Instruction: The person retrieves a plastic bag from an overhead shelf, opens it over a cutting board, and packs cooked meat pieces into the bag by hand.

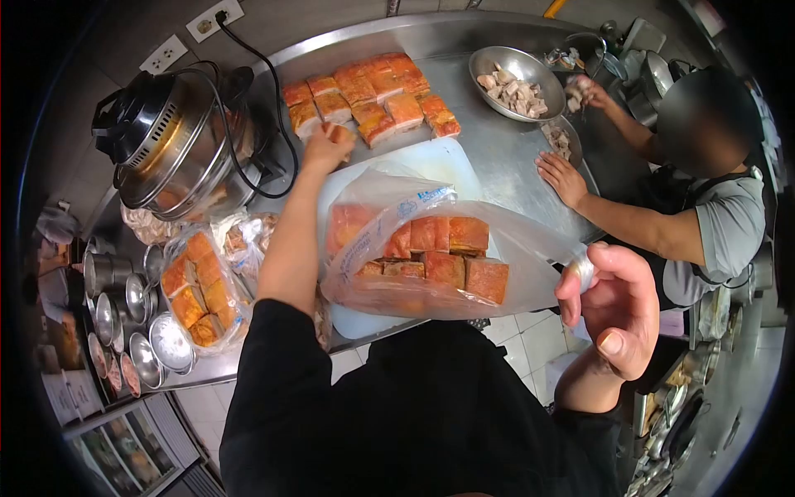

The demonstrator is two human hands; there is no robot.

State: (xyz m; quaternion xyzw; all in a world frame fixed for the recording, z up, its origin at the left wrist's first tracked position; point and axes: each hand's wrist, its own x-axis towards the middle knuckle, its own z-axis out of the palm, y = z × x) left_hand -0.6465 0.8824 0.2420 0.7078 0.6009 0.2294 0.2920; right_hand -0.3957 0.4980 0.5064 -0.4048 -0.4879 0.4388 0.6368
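Observation:
My left hand (330, 147) is at the near left edge of the rows of roasted meat blocks (385, 87) on the steel counter. Its fingers are closed at a block with an orange top and pale side. On the right, my right hand (613, 311) has the bunched corner of a clear plastic bag (530, 240) between its curled fingers, thumb apart. Several meat blocks (443, 269) lie inside the bag, which rests over a white cutting board (455, 166).
A glass-bowl cooker (182, 149) with a black cord stands at the left. Below it lies another bag of meat blocks (199, 286). At the right, a co-worker (704, 215) handles pieces near a steel bowl (517, 83), one hand on the counter (505, 153).

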